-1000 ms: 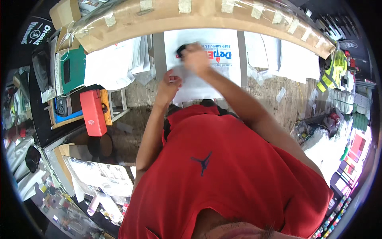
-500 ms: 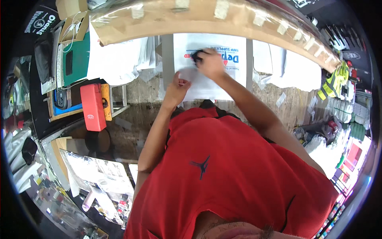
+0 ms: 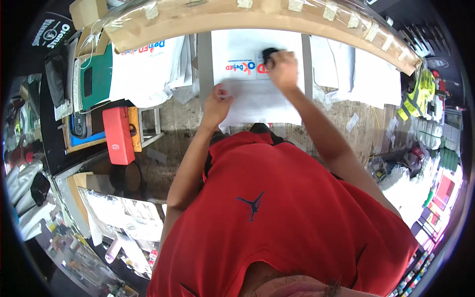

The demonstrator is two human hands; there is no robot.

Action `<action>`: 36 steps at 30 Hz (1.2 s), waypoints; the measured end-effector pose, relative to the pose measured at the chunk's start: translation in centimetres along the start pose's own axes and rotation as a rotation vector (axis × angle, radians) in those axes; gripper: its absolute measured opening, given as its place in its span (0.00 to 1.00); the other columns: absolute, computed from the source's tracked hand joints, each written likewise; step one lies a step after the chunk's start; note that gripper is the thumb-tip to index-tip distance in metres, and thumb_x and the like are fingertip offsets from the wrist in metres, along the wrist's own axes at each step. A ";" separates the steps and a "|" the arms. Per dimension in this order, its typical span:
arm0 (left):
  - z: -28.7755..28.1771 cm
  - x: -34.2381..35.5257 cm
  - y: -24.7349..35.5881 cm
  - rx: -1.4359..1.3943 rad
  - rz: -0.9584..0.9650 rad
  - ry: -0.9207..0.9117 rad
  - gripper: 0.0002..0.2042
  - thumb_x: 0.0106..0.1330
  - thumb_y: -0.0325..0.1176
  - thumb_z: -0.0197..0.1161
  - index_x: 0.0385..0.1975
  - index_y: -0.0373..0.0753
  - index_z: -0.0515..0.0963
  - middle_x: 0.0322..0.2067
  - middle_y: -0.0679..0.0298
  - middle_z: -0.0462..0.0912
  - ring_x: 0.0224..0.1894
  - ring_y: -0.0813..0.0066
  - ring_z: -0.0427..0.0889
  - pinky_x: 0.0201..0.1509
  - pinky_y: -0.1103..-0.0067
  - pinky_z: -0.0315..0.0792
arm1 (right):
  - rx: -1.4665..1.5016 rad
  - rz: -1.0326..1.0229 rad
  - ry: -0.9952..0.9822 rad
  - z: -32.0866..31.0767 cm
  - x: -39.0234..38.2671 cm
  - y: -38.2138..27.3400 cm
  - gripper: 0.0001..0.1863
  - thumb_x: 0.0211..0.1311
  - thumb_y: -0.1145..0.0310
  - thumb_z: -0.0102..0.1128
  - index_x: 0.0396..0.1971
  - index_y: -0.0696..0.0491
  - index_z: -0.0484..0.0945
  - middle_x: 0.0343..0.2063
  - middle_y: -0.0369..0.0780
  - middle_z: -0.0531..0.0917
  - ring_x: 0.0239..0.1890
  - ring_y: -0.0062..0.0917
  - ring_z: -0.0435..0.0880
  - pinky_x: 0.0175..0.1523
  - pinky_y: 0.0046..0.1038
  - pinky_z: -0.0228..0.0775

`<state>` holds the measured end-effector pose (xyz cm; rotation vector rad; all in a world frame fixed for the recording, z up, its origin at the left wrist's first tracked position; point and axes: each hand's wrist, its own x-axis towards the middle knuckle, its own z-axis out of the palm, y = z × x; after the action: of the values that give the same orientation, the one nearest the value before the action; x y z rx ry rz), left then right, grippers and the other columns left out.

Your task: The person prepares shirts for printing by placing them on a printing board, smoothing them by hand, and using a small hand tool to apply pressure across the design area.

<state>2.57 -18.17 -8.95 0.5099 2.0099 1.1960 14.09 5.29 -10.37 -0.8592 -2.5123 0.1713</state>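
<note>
A white sheet (image 3: 257, 106) with blue and red printing lies in front of me on a grey board (image 3: 205, 64). My right hand (image 3: 283, 69) is closed on a small black pad (image 3: 269, 54) over the upper right part of the printing, blurred by motion. At the sheet's left edge, below the print, my left hand (image 3: 217, 104) has its fingers curled at what looks like the edge of a thin, crinkled upper layer. Whether it pinches that layer is hard to make out.
A long taped cardboard roll (image 3: 267, 17) crosses behind the board. Paper stacks (image 3: 146, 74) lie left, more white sheets (image 3: 366, 79) right. A red case (image 3: 118, 136), green board (image 3: 91, 79), open box (image 3: 89, 10), yellow vest (image 3: 415, 94) and plastic bags (image 3: 396, 173) surround the work area.
My right hand and the black pad have moved right across the sheet, uncovering printing on the left half. My left hand stays by the left edge, shifting only slightly.
</note>
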 end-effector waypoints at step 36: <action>0.0 -2.7 -2.7 -0.234 -0.039 0.187 0.17 0.60 0.26 0.58 0.50 0.33 0.79 0.41 0.64 0.78 0.43 0.77 0.75 0.47 0.81 0.68 | 0.196 0.067 -0.104 -0.8 -0.1 -2.4 0.22 0.53 0.55 0.71 0.45 0.51 0.84 0.51 0.44 0.77 0.56 0.43 0.69 0.60 0.49 0.64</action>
<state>4.37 -21.25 -10.23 0.2498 1.9872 1.4781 13.22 3.33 -9.08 -0.8741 -2.5111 0.4870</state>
